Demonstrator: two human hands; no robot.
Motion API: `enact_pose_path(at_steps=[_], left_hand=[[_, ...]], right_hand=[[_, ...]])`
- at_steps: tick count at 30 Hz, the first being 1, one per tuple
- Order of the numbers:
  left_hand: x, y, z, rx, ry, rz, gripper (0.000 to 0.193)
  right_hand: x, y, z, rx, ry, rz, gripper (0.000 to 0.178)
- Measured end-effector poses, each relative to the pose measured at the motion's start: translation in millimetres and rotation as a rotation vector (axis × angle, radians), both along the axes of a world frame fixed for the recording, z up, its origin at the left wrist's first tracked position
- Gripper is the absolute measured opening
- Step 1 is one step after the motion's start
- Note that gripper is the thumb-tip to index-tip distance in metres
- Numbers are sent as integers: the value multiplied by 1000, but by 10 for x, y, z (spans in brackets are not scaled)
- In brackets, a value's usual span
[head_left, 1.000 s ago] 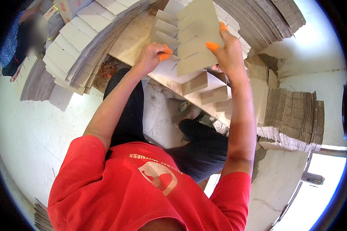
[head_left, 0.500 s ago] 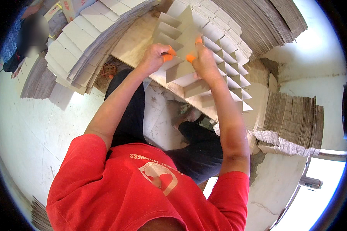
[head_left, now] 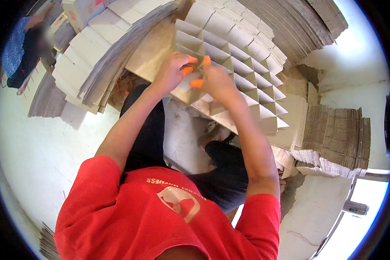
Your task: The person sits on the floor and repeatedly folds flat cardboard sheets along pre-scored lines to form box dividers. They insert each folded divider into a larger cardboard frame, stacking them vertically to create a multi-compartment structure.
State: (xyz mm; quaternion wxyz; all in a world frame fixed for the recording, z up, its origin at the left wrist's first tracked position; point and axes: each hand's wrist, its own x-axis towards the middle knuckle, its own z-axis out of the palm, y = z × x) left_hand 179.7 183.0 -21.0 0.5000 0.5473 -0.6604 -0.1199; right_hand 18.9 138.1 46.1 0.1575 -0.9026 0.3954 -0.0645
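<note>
A cardboard divider grid [head_left: 240, 67], made of crossed upright strips forming several square cells, sits on a wooden board [head_left: 149, 52] in front of me. My left hand [head_left: 171, 73] is closed, pinching the grid's near-left strip between thumb and forefinger. Close beside it, my right hand [head_left: 219, 84] pinches a strip at the same corner, its forefinger on top. Orange covers wrap the thumb and forefinger of both hands. The strip edges under my fingers are partly hidden by the hands.
Stacked cardboard strips [head_left: 93, 47] stand at the left, with more stacks [head_left: 286, 30] behind the grid and another pile [head_left: 333, 136] at the right. A person's blue garment [head_left: 15, 47] shows at the far left. My legs are below the board's near edge.
A strip that stood tall between my hands now sits level with the rest of the grid. My right hand has moved down and left, closer to my left hand.
</note>
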Motion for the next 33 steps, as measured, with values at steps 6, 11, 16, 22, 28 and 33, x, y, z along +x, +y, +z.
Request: enact_pose_path(at_steps=[6, 11, 16, 22, 28, 33], left_hand=[[-91, 62, 233, -88, -413, 17, 68], [-49, -387, 235, -70, -533, -102, 79], [75, -905, 126, 62, -549, -214, 82], [3, -1170, 315, 668, -161, -378, 71], [90, -354, 1120, 43, -857, -455, 52], [674, 316, 1146, -316, -1007, 174, 46]], right_hand=[[-753, -814, 71, -513, -68, -601, 71], [-1422, -1158, -144, -125, 270, -605, 73], [-982, -389, -179, 63, -20, -176, 47], [-1012, -363, -324, -198, 96, -157, 15], [-901, 158, 483, -545, 93, -203, 27], [-1275, 426, 679, -1113, -128, -132, 32]])
